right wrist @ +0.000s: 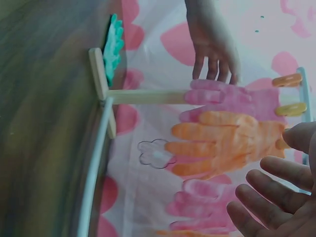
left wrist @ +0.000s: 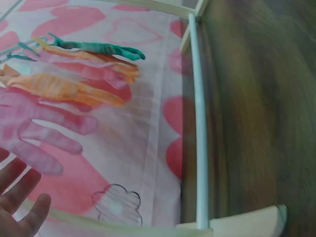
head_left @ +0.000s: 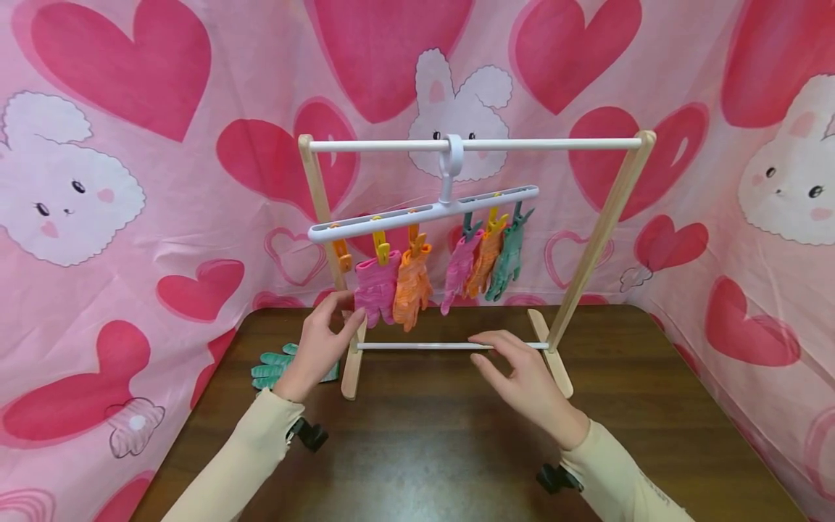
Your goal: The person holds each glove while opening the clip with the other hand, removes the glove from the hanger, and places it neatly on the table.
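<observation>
A pale grey clip hanger (head_left: 417, 214) hangs tilted, its left end lower. My left hand (head_left: 325, 341) is beside the leftmost pink glove (head_left: 378, 290), fingertips right at its edge and fingers loosely bent. That glove hangs from a yellow clip (head_left: 381, 243); an orange clip (head_left: 342, 254) left of it holds nothing. Next to it hangs an orange glove (head_left: 412, 286). On the hanger's right half are another pink glove (head_left: 462, 267), an orange one (head_left: 487, 262) and a green one (head_left: 510, 259). My right hand (head_left: 522, 373) hovers near the lower bar, its fingers spread and holding nothing.
The rack has a white top bar (head_left: 541, 145), a white lower bar (head_left: 424, 346) and wooden side posts (head_left: 596, 239) with feet on the dark wooden table (head_left: 443, 449). A green glove (head_left: 270, 368) lies on the table at the left, partly behind my left forearm.
</observation>
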`<control>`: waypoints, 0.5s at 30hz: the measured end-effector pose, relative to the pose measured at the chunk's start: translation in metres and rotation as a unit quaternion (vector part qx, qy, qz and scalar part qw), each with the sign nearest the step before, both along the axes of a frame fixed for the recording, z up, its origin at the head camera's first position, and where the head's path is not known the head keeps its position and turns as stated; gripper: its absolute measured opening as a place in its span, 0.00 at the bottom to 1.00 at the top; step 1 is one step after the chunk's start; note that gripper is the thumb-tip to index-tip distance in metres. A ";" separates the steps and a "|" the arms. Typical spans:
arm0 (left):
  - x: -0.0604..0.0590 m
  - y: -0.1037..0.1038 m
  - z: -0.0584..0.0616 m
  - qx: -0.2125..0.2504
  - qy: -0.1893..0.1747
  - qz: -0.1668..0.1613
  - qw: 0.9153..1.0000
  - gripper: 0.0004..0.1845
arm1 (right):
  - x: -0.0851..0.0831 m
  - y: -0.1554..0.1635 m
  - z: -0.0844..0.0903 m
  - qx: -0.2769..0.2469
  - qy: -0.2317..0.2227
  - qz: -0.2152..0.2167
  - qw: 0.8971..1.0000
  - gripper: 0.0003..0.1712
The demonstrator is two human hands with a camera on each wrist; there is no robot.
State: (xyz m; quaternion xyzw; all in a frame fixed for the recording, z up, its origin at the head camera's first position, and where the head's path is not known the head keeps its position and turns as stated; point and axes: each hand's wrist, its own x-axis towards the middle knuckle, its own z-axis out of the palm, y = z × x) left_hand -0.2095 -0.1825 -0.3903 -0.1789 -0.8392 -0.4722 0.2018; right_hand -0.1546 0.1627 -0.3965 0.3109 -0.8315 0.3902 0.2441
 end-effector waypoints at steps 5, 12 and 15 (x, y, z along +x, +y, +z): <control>-0.006 0.008 0.007 0.028 -0.008 -0.011 1.000 0.22 | -0.003 -0.006 0.012 -0.003 0.001 0.009 1.000 0.18; -0.012 0.017 0.016 0.050 -0.022 -0.013 0.998 0.21 | -0.009 -0.014 0.027 -0.008 0.014 0.018 1.000 0.18; -0.014 0.021 0.019 0.064 -0.035 -0.020 0.997 0.22 | -0.011 -0.018 0.035 -0.009 0.011 0.023 1.000 0.19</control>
